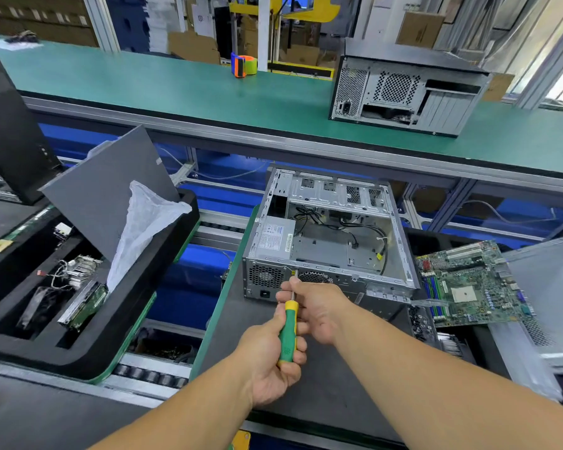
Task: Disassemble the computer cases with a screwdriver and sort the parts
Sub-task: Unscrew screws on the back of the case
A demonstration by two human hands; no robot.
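An open silver computer case (364, 254) lies on a dark mat in front of me, its rear panel facing me and its power supply (275, 238) still inside at the left. My left hand (270, 362) grips the green and yellow handle of a screwdriver (288, 332). My right hand (316, 308) pinches the metal shaft near the tip, which touches the top edge of the case's rear panel beside the power supply. A removed motherboard (468, 284) lies to the right of the case.
A black foam tray (88, 339) at the left holds a hard drive, a heatsink, a plastic bag and a grey panel. A second computer case (403, 92) and a tape dispenser (242, 64) stand on the far green bench. A grey metal panel (553, 287) lies at the right.
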